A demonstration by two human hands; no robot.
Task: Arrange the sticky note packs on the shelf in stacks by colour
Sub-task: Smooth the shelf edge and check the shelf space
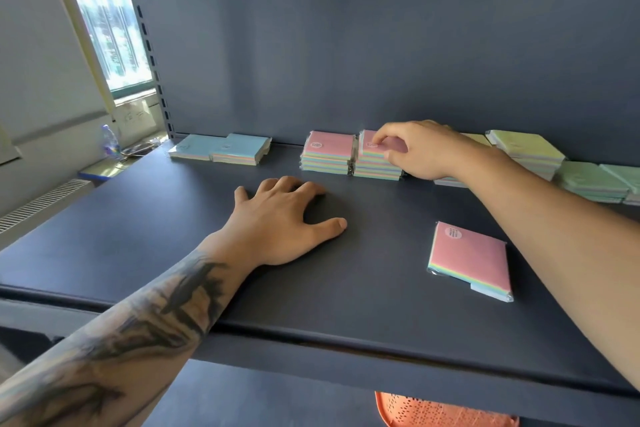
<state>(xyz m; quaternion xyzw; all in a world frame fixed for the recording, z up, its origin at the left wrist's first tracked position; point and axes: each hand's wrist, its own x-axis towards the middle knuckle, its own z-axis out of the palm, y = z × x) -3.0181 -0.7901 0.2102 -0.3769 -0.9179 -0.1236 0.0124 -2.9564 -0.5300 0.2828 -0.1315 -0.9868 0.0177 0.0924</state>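
Two pink-topped stacks of sticky note packs stand side by side at the back of the dark shelf (173, 239): the left pink stack (328, 152) and the right pink stack (375, 163). My right hand (420, 149) grips the top pack of the right pink stack, fingers curled over it. My left hand (284, 218) rests flat on the shelf, holding nothing. A loose pink pack (471, 258) lies near the front right. Blue packs (239, 148) sit at the back left. Yellow-green packs (526, 146) and mint green packs (595, 182) sit at the back right.
The shelf's back panel (346, 45) rises right behind the stacks. An orange perforated basket (443, 412) shows below the shelf's front edge. A window (107, 24) and a plastic bottle (110, 140) are off to the left.
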